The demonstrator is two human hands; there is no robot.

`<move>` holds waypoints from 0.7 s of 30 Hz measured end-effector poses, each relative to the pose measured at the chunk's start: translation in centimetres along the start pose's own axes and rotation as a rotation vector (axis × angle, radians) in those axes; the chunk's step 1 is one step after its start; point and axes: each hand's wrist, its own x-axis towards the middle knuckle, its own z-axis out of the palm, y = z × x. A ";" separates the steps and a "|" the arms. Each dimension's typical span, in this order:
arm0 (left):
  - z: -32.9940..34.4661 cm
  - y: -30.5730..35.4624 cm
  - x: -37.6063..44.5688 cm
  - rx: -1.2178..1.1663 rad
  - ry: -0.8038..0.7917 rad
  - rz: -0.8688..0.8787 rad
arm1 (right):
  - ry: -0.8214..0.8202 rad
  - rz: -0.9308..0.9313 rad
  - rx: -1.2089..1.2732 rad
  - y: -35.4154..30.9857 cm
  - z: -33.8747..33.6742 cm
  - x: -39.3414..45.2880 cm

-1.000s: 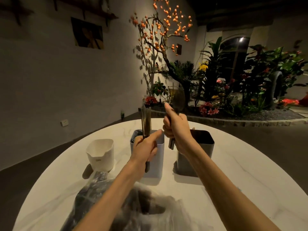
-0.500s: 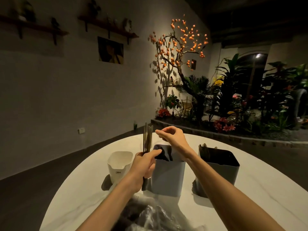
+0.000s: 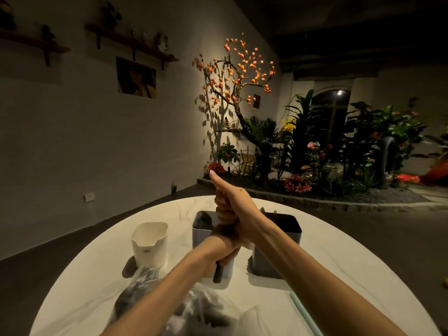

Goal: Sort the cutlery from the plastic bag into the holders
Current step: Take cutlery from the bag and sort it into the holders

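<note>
Cutlery is held in a bundle just above the middle grey holder (image 3: 202, 235), both hands stacked on it: the left hand (image 3: 218, 253) grips low, with dark handle ends (image 3: 217, 275) poking out beneath its fist, and the right hand (image 3: 236, 212) wraps the same bundle higher up, fingers (image 3: 224, 212) curled tight round it and the thumb sticking up free. What kind of pieces they are cannot be told, since the hands cover nearly all of them. On the round white table (image 3: 339, 263) stand three holders in a row: a white holder (image 3: 149, 243) on the left that looks to hold nothing, the middle grey one with dark pieces showing at its rim, and the dark grey holder (image 3: 278, 248) on the right with a few tips standing above its back edge. The plastic bag (image 3: 194, 309), with more dark cutlery inside, lies crumpled at the near edge under the forearms. The likely trouble lies in the handover: if one hand lets go before the other has the bundle squared, pieces may slide out and clatter onto the table or fall into the wrong holder. A forearm dragging across the bag could also pull it toward the table's edge, and a hard drop might tip the narrow middle holder.
</note>
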 end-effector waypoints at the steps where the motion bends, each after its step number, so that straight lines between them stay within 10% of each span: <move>1: 0.2 0.3 0.0 0.049 -0.007 0.034 | 0.047 -0.024 0.020 -0.5 -0.8 -0.4; 10: 2.8 2.2 3.1 0.024 0.127 0.182 | 0.470 -0.496 -0.182 -9.1 -11.8 -0.7; 21: 4.1 -0.9 6.9 0.090 0.238 0.153 | 0.582 -0.107 -0.283 3.2 -16.4 3.8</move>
